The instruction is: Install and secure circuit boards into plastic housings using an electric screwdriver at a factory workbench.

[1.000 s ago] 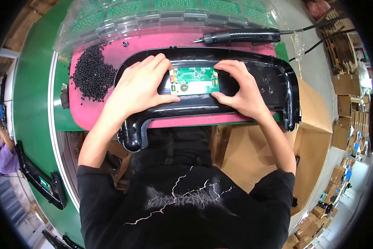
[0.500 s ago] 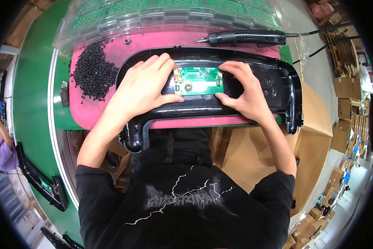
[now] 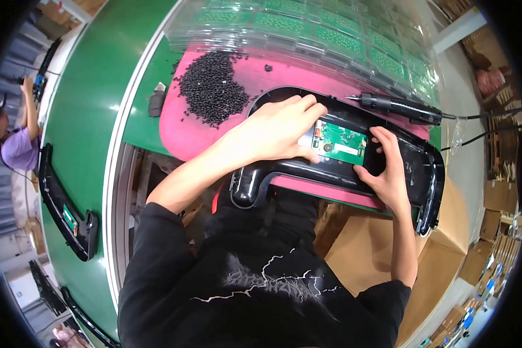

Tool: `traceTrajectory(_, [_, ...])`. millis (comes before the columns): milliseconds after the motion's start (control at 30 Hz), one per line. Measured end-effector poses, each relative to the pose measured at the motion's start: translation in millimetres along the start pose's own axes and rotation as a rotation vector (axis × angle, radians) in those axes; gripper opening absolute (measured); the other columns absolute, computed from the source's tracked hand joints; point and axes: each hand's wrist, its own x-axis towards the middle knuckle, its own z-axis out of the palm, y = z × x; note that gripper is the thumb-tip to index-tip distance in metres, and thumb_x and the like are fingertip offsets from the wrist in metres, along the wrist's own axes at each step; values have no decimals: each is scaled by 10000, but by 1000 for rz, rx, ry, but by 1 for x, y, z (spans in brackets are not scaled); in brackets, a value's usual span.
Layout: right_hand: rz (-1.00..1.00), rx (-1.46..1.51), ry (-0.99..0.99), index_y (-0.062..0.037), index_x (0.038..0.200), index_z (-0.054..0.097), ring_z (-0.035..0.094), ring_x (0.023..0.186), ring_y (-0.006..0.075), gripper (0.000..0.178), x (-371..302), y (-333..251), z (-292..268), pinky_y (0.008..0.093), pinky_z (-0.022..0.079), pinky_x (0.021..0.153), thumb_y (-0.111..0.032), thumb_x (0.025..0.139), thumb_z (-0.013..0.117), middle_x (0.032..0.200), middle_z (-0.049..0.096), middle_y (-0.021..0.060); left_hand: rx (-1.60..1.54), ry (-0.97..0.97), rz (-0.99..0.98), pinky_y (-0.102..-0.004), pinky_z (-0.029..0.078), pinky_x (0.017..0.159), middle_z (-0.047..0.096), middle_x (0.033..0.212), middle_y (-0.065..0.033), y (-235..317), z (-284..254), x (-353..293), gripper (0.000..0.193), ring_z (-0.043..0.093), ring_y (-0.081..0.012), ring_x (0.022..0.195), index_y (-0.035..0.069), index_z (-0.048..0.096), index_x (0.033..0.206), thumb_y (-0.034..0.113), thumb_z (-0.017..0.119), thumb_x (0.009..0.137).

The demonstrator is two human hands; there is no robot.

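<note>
A green circuit board (image 3: 345,143) lies in the recess of a long black plastic housing (image 3: 307,171), which rests open side up. My left hand (image 3: 284,127) holds the board's left end, thumb at the near corner and fingers at the far corner. At the opposite end, my right hand (image 3: 388,168) has its thumb against the near corner, and its curved fingers sit by the far corner. Left of the housing, a heap of small black screws (image 3: 211,87) is spread over the pink mat (image 3: 176,124). Beyond the housing lies a black electric screwdriver (image 3: 400,108) with its cable.
Clear plastic trays of green boards (image 3: 307,26) stand at the back. An open cardboard box (image 3: 359,246) is below the table's right edge. Another black housing (image 3: 69,214) with a board lies on the green table (image 3: 101,75) at left, near a person in purple (image 3: 20,148).
The view has turned, so the table, housing and hands appear shifted right and tilted. Both hands remain at the board's ends; the right fingers look slightly looser at its far corner.
</note>
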Motion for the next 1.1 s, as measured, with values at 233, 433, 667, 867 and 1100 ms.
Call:
traceTrajectory(233, [254,97,496,-52,1242,519,550,976,154,377,2,47,-52,284,442,890,-30,879,621,1068,582,58,115,231,-251,-382,502,842,614,1015,-133,-39,-48,-45,300,619,-312,954,19,619,1087,60,674,795])
traceTrajectory(433, [453,290,385,-104,1306,429,526,861,88,428,28,109,-90,236,420,771,-198,941,632,922,576,22,179,161,-306,-396,488,852,601,1044,-97,-53,-30,-65,322,585,-297,1010,29,660,1058,-8,670,738])
traceTrajectory(667, [166,537,1014,20,1275,268,546,1102,218,601,93,36,-21,307,471,951,-55,869,705,1267,431,212,134,302,-313,-412,496,747,628,907,-136,-69,-23,-64,161,623,-346,862,-6,663,934,-23,629,777])
traceTrajectory(867, [42,1265,574,11,1247,413,585,937,214,371,115,24,20,347,445,921,-194,984,575,984,608,108,60,366,-258,-386,501,717,636,858,-147,-77,-25,-56,89,637,-341,807,-19,658,900,-12,638,814])
traceTrajectory(1100, [-143,1627,496,-46,1232,443,498,982,219,347,91,-58,11,443,421,952,-311,1014,496,1035,513,82,-332,545,12,-309,544,683,691,878,-104,-21,-43,-31,119,690,-223,797,-4,696,905,-14,703,786])
